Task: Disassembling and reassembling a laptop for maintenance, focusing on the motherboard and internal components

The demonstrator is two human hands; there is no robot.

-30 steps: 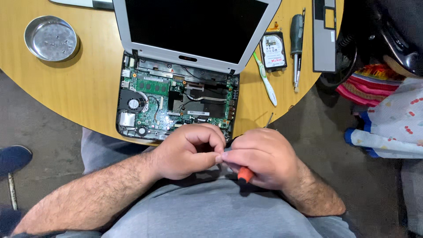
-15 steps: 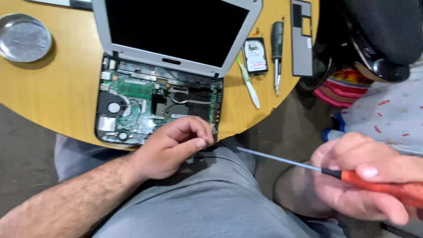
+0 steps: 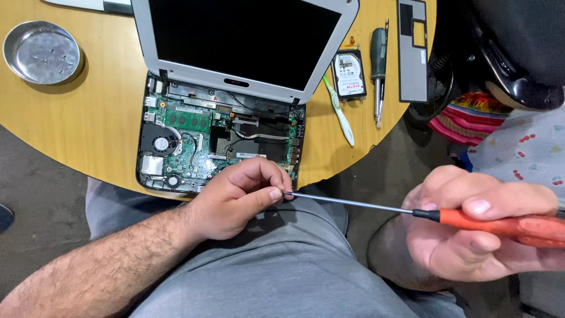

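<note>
- Metal dish at 10 o'clock on table: tiny screws inside.
- Left hand, grip pinched at screwdriver tip.
- Right hand, grip clenched on its orange handle.
- Opened laptop at 12 o'clock: circuit board exposed.

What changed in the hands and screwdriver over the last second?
The right hand drew the orange-handled screwdriver out to the right, away from the left hand, which still pinches at the shaft's tip by the opened laptop. The tools and metal dish on the table lie as before.

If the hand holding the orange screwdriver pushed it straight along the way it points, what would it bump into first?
Probably the left hand. The right hand aims the screwdriver leftward, and its tip already sits at the left thumb and fingertips. Beyond them lies the open laptop.
</note>
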